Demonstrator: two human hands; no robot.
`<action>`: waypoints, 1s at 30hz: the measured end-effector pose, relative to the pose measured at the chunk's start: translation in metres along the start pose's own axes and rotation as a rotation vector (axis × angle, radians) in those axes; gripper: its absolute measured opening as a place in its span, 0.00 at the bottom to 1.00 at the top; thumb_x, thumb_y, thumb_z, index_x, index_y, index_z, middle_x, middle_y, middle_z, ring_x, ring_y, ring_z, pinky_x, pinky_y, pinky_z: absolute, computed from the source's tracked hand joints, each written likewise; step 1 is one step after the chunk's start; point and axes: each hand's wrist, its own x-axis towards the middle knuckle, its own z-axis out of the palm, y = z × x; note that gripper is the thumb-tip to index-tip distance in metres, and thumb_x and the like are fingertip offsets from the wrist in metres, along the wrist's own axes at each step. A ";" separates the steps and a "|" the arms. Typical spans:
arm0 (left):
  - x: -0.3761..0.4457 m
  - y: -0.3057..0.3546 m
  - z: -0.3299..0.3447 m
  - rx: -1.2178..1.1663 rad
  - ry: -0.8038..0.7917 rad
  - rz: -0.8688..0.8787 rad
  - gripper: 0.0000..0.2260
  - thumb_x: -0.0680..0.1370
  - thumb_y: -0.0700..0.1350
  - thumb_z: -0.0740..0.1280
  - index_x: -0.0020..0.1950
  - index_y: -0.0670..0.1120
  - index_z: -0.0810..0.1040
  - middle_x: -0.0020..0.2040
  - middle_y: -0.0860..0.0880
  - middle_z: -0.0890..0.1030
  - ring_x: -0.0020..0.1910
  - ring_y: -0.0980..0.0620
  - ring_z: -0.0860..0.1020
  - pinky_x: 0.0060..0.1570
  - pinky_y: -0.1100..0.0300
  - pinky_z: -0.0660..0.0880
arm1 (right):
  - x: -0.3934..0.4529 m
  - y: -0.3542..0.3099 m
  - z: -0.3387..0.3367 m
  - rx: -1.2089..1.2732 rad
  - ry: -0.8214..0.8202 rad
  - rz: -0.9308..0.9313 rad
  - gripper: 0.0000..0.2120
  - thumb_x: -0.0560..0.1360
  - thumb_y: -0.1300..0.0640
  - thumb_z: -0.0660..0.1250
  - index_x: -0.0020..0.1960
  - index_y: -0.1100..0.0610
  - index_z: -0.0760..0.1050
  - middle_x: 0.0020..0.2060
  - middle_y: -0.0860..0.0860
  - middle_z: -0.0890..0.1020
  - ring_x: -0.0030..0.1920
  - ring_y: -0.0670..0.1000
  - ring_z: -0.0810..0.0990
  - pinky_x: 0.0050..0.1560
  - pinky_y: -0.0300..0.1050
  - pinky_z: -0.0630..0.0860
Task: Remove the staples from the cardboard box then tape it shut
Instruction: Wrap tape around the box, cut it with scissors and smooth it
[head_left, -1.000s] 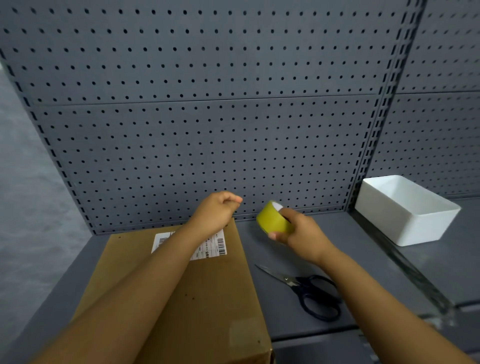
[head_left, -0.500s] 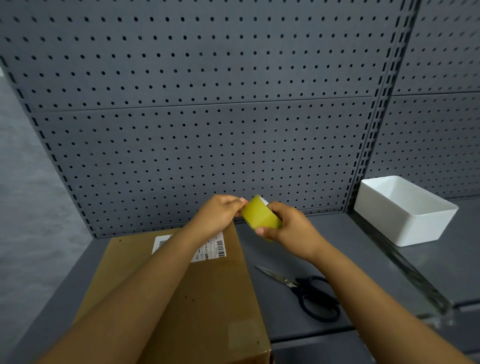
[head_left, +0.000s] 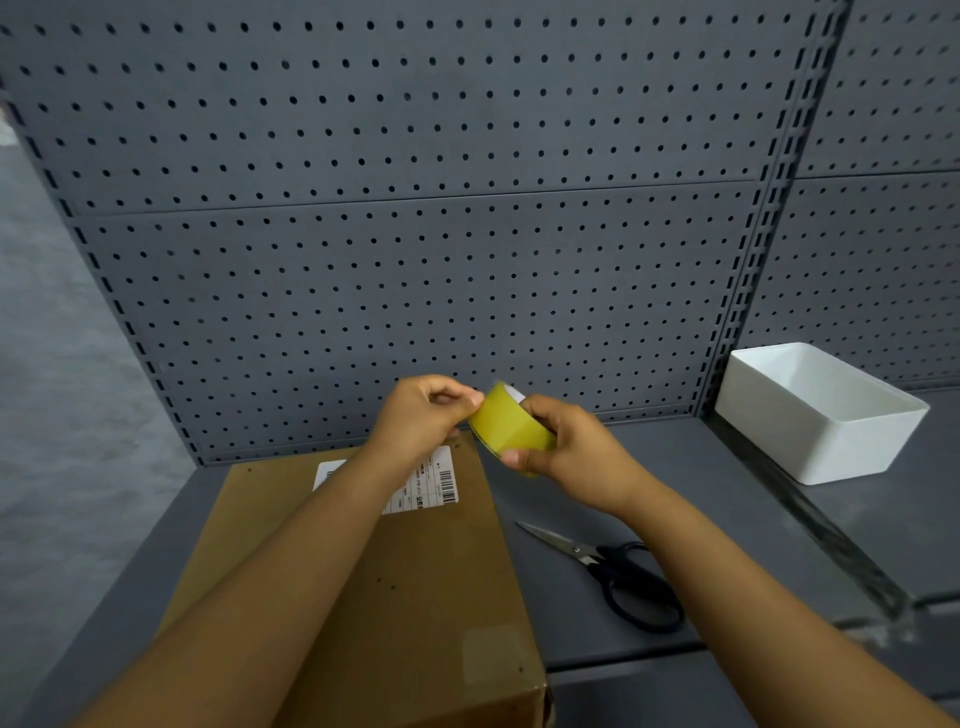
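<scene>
Listing items on the grey shelf surface (head_left: 649, 467), backed by a perforated grey pegboard (head_left: 415, 234)

Item 1: cardboard box (head_left: 415, 597), brown, lying flat on the near left part of the shelf, its flaps down and its top face upward; its far end lies close to the pegboard. A white shipping label (head_left: 431, 483) with barcodes sits on the far part of the top face, partly covered by the left forearm. Small dark holes dot the top face. Whether any staples are in the box cannot be told

Item 2: tape roll (head_left: 511, 428), yellow-green, held in the air above the far right corner of the box, tilted, its white core just showing at the far edge

Item 3: right hand (head_left: 576, 452), fingers and thumb curled round the tape roll, gripping it from the right side, thumb at the near edge

Item 4: left hand (head_left: 421, 415), fingers curled, fingertips brought together against the left edge of the roll, pinching at its outer surface; whether a loose end of tape is caught between them cannot be told. The two hands are close together, both at the roll

Item 5: scissors (head_left: 618, 577), black handles, metal blades closed, lying flat on the shelf just right of the box, tips pointing far left, handles near

Item 6: white bin (head_left: 831, 441), rectangular, open-topped, standing on the far right of the shelf, well apart from the box
</scene>
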 end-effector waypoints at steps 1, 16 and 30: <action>0.001 0.001 0.000 -0.032 -0.016 -0.029 0.03 0.75 0.43 0.71 0.47 0.45 0.82 0.45 0.45 0.81 0.45 0.51 0.80 0.46 0.60 0.80 | -0.001 0.000 0.000 0.020 -0.012 -0.008 0.11 0.72 0.58 0.74 0.50 0.50 0.75 0.40 0.46 0.78 0.40 0.47 0.75 0.44 0.49 0.75; 0.006 -0.004 0.010 0.206 -0.121 -0.050 0.11 0.81 0.38 0.57 0.41 0.46 0.73 0.37 0.49 0.73 0.36 0.53 0.70 0.42 0.57 0.69 | -0.007 0.003 -0.004 0.026 -0.094 -0.043 0.10 0.73 0.59 0.72 0.53 0.58 0.75 0.40 0.55 0.78 0.39 0.48 0.75 0.42 0.49 0.75; 0.011 0.025 -0.025 0.109 -0.027 0.076 0.06 0.82 0.43 0.59 0.49 0.45 0.75 0.40 0.50 0.75 0.38 0.54 0.73 0.43 0.62 0.71 | -0.006 0.015 -0.023 -0.236 -0.044 0.082 0.11 0.75 0.54 0.69 0.53 0.58 0.73 0.38 0.52 0.74 0.38 0.50 0.71 0.37 0.39 0.67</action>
